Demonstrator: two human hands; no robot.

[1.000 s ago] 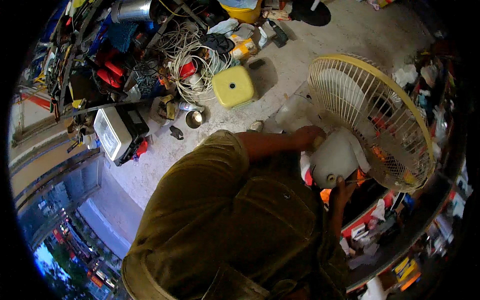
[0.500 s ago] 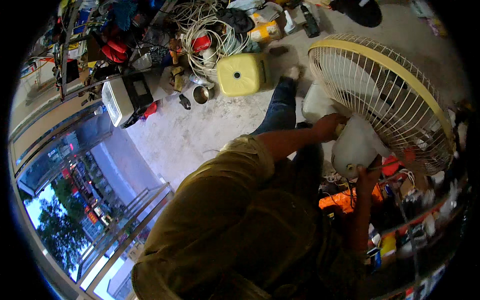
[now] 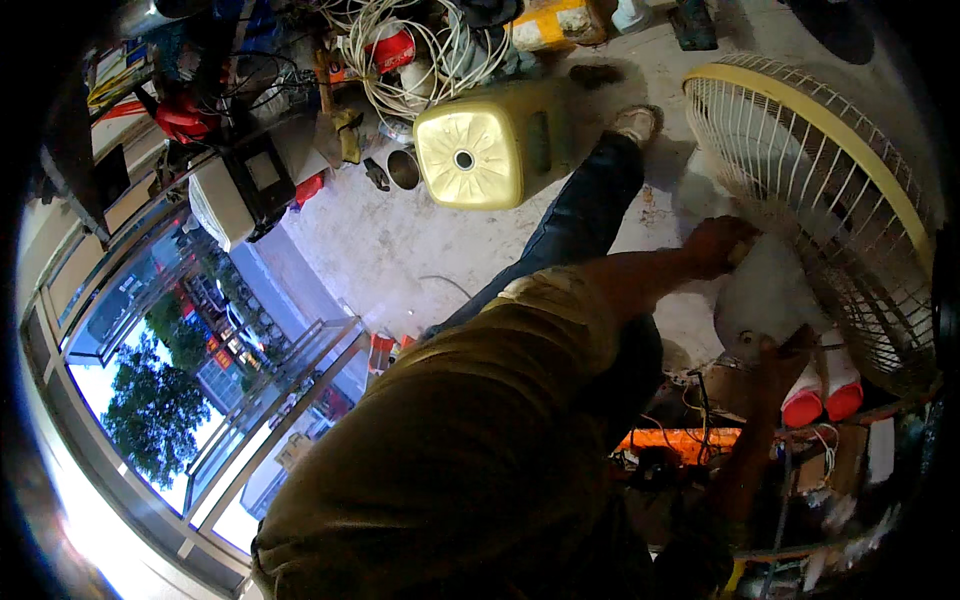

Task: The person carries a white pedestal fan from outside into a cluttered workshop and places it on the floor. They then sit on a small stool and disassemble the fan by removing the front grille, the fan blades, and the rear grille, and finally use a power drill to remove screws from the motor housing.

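Note:
A large standing fan with a cream wire cage and yellow rim [image 3: 850,110] is at my right. Behind the cage sits its pale rounded motor housing [image 3: 765,290]. My left hand [image 3: 720,247] is closed at the housing's upper left side, with a small pale part showing by the fingertips. At the lower end of the housing, my right hand [image 3: 782,365] grips its edge, the thumb near a small round knob [image 3: 745,338]. Shadow hides some of the right fingers.
A yellow square plastic stool [image 3: 470,155] stands ahead on the floor beside a metal pot [image 3: 404,169]. Coiled cable [image 3: 375,75] lies behind it. A white and black box [image 3: 222,205] is at left. Two red-ended rolls [image 3: 822,402] and an orange shelf edge [image 3: 680,443] are near the right arm.
The view has shifted, so the fan and both hands appear farther right. Both hands stay at the motor housing. Red-ended rolls beside the fan now show more plainly.

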